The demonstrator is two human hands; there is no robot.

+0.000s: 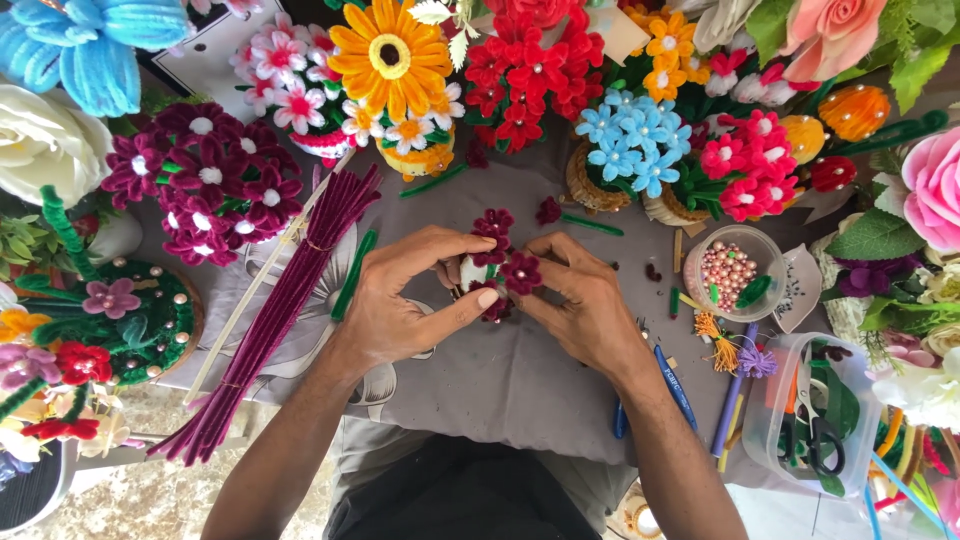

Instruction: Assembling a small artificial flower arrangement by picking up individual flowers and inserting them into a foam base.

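While both grips pinch fuzzy maroon chenille flowers (508, 262), left hand (405, 300), right hand (580, 300), grey cloth (500, 380) beneath.

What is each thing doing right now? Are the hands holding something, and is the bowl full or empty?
left hand: closed around the small flower bunch, thumb stretched across it.
right hand: pinching the same bunch from the other side.
dark red flower bunch: held up between both hands, blossoms open.
bundle of dark red pipe cleaners: lying loose on the grey cloth, untouched.
clear bowl: upright, holding pink beads.
plastic tub: open, scissors inside.
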